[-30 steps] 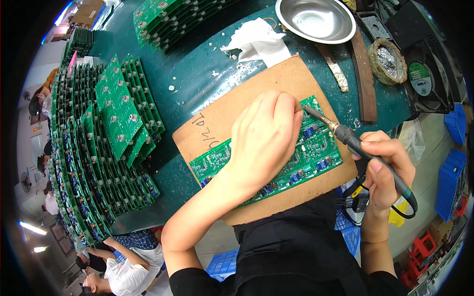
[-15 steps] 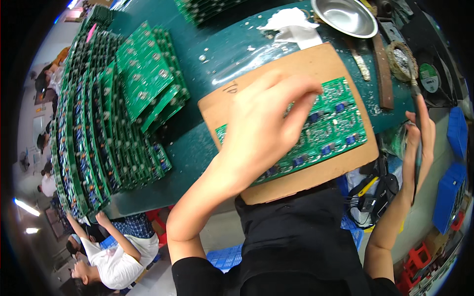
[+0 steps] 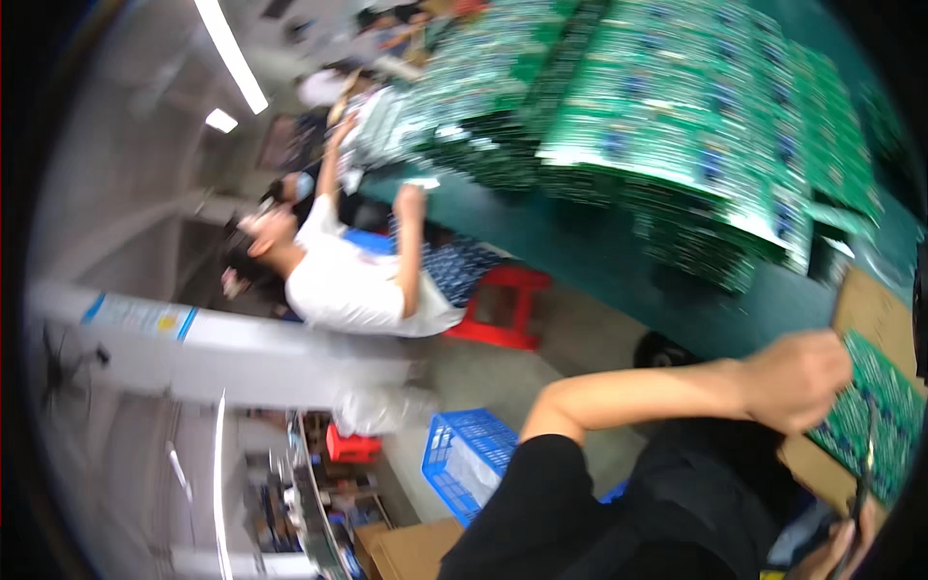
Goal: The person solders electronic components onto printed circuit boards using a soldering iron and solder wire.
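Note:
My left hand [image 3: 800, 383] is curled closed at the near-left corner of a green circuit board [image 3: 884, 411]. Whatever its fingers may hold cannot be made out. The board carries small components and rests on a brown cardboard sheet [image 3: 822, 474]. At the lower right edge, partly cut off, my right hand [image 3: 851, 549] is closed around a slim soldering iron [image 3: 859, 493]. The iron points up over the board, its dark cord or handle trailing down past my fingers. Motion smears much of the view.
Tall stacks of green circuit boards [image 3: 677, 106] stand on the green table [image 3: 590, 246] beyond my left arm. Another person [image 3: 348, 275] in a white top works at the table's left, near a red stool [image 3: 507, 307]. A blue crate [image 3: 469, 459] and a cardboard box [image 3: 416, 551] sit at lower left.
The view has swung left, so the board and cardboard now lie at the right edge. My right hand has brought the iron from beside the wire-filled tip cleaner to the board.

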Available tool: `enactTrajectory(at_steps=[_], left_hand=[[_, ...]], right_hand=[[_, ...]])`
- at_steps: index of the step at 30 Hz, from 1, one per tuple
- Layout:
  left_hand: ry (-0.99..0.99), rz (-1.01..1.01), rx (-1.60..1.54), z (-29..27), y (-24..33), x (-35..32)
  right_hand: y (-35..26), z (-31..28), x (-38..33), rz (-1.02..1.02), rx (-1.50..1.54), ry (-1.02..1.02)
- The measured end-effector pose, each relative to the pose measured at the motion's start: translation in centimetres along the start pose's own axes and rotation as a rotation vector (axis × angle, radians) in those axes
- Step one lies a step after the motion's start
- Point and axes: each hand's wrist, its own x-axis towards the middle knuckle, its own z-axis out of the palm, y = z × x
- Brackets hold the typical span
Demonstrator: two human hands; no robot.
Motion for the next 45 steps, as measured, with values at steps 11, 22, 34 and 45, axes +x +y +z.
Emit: enactTrajectory(at_steps=[11,22,34,45], left_hand=[[-0.022,0.054,-0.073,-0.6,-0.4,-0.6],[-0.185,-0.117,-0.123,-1.5,0.1,1.2],[-0.134,-0.123,-0.069,-0.8,0.3,0.9],[-0.125,-0.080,0.086,-0.2,0.8,0.8]], right_hand=[[-2.8,2.0,-0.8,-0.170,0.040,-0.133],[-3.1,2.1,0.6,-0.191,-0.065,-0.224],[-3.4,2.7,1.6,-0.138,-0.167,-0.335],[-2.8,2.2,1.8,-0.135,-0.114,-0.309]])
